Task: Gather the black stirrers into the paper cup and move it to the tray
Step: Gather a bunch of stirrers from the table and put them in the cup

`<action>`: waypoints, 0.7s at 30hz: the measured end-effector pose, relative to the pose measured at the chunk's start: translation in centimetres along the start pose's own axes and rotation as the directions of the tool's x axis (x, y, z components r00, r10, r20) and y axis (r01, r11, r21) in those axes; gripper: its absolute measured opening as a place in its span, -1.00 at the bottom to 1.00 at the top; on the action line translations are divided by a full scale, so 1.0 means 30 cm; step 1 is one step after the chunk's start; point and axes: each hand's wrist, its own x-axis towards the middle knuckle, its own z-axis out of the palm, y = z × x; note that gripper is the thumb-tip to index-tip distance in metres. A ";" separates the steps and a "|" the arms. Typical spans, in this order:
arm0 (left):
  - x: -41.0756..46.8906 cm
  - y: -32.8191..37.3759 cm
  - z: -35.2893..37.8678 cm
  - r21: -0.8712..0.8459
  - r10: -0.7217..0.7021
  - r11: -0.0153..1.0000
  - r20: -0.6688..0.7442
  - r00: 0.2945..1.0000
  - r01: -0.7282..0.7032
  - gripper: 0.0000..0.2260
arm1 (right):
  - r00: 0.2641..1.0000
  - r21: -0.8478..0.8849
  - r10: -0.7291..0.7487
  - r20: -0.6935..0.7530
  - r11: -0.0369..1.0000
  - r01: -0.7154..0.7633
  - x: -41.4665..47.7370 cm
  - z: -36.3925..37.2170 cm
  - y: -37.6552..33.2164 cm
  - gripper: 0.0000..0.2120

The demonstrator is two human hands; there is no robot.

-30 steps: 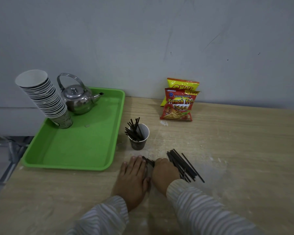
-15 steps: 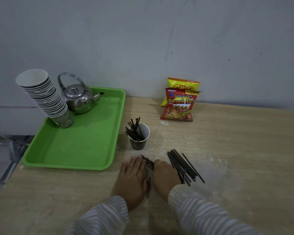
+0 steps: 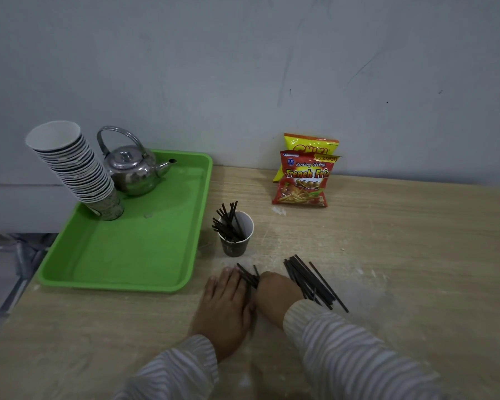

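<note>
My left hand [image 3: 224, 307] lies flat on the table [image 3: 416, 255], fingers [image 3: 227, 280] straight and close together, and the edge of it is pushed up against a small clutch of black stirrers [image 3: 247, 275]. My right hand [image 3: 277, 295] is curled over the other side of that clutch, knuckles up; its fingertips are tucked under, so I can't tell whether they're pinching the sticks or just herding them. The two hands nearly touch, with the stirrers poking out between them toward the cup.

Just right of my right hand, a bigger loose bundle [image 3: 312, 281] of stirrers is fanned out on the wood, untouched.

Ahead of my fingers stands the paper cup [image 3: 236, 235], upright, already holding a good bunch of stirrers that lean toward its left rim. It sits on the table just beside the green tray [image 3: 127, 255], not on it.

So I'd call this roughly midway: one batch in the cup, one small batch being squeezed together, one larger pile waiting, and the cup's move to the tray not started. On the tray, a stack of cups [image 3: 75, 168] and a steel kettle [image 3: 130, 171] crowd the far-left corner; the near half looks free. Snack bags [image 3: 303, 177] sit by the wall.
</note>
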 end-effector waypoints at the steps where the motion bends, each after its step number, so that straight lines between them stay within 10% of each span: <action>1: 0.000 0.000 0.000 0.000 0.000 1.000 -0.005 1.000 0.000 -0.52 | 1.000 0.019 0.016 -0.015 1.000 -0.016 -0.001 0.000 0.002 -0.74; 21: 0.002 -0.008 0.014 0.007 -0.006 1.000 0.007 1.000 0.005 -0.48 | 0.969 0.269 0.249 -0.004 0.933 -0.239 -0.018 -0.027 0.038 -0.77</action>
